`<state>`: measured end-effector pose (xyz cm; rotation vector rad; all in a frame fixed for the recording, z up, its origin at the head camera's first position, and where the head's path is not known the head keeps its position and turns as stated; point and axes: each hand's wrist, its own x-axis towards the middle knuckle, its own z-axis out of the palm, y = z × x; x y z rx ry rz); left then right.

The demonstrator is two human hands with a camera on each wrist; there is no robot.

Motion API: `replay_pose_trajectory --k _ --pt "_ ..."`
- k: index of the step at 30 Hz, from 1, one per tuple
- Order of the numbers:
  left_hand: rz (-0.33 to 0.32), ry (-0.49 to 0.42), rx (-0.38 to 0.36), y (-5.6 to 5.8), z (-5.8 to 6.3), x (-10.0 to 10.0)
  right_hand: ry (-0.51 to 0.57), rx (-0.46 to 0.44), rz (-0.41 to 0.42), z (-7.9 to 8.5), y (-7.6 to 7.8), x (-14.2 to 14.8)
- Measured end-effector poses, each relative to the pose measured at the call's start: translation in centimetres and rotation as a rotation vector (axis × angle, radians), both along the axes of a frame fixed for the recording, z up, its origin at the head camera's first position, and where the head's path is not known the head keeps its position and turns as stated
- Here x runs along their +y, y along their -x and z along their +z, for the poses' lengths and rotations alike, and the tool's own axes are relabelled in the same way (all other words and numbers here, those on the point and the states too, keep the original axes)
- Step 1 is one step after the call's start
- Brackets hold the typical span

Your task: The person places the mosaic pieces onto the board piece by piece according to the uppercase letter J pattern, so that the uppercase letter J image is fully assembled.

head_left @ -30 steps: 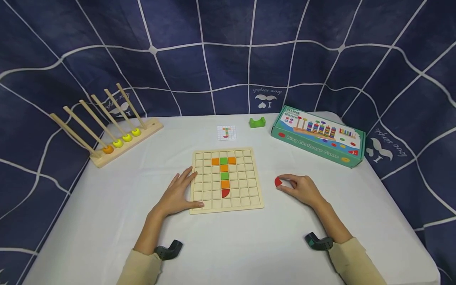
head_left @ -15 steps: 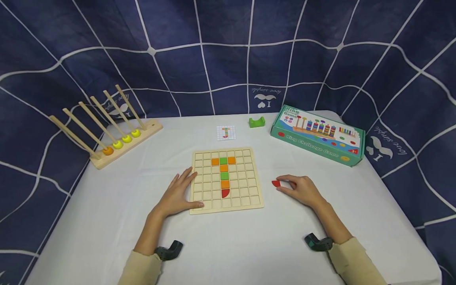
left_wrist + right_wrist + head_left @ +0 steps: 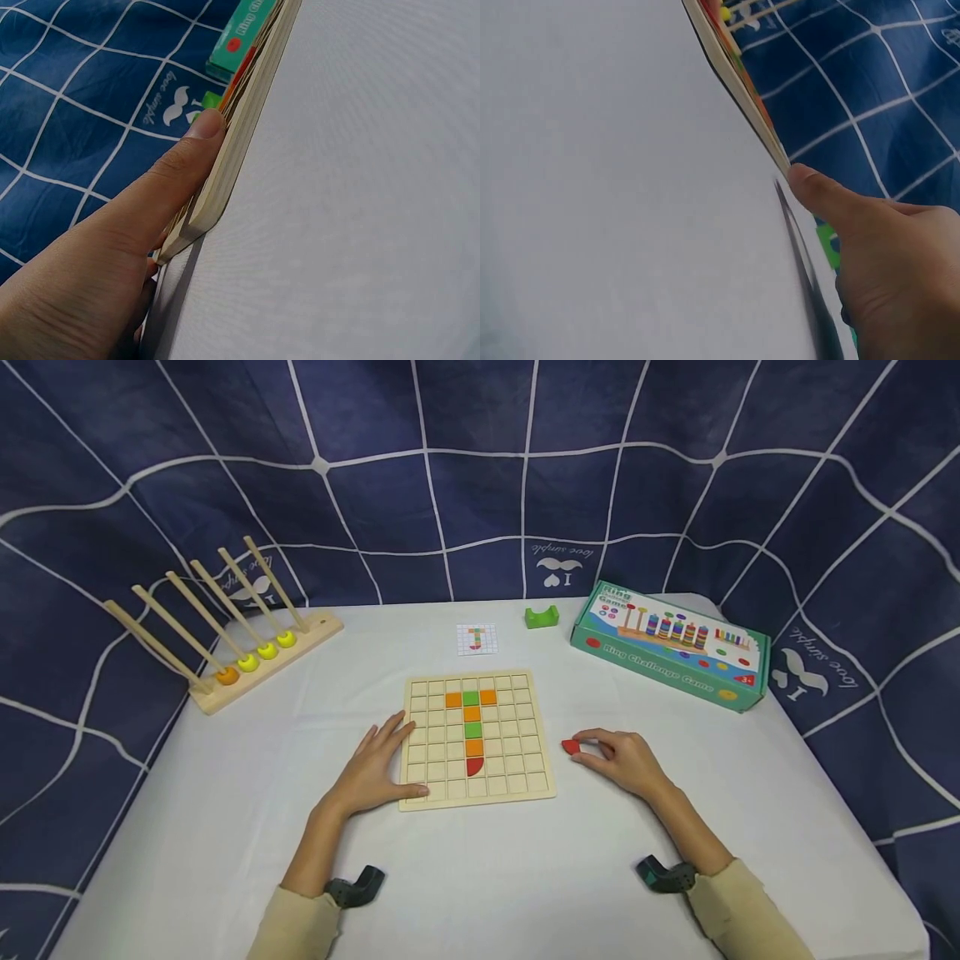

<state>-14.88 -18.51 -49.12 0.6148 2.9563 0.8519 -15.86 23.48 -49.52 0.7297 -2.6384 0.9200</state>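
In the head view my right hand (image 3: 628, 763) pinches a red quarter-circle tile (image 3: 570, 747) between thumb and fingertips, just off the right edge of a wooden grid board (image 3: 517, 732). On the board, orange and green square tiles make a T shape, with another red quarter-circle tile (image 3: 475, 767) at the stem's lower end. My left hand (image 3: 377, 772) rests on the board's left edge with fingers spread, and its thumb (image 3: 187, 161) lies along the front edge in the left wrist view. The pinched tile is hidden in the right wrist view.
Behind the board lie a small pattern card (image 3: 477, 640) and a green notched block (image 3: 542, 617). A Ring Challenge Game box (image 3: 667, 647) stands at the back right. At the back left is a wooden peg stand (image 3: 266, 662) with yellow and orange beads.
My right hand has moved slightly left toward the board with the red tile, which has turned in the fingertips. The left hand and the board have stayed put.
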Motion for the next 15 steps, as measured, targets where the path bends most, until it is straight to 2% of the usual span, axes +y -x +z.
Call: replay_pose_trajectory --k 7,15 --pt "-0.003 -0.004 -0.002 -0.1 0.1 -0.1 -0.01 0.034 0.046 0.4 0.2 -3.4" --pt "-0.023 0.0 -0.002 -0.2 0.2 -0.5 -0.048 0.084 0.114 0.5 0.2 -8.5"
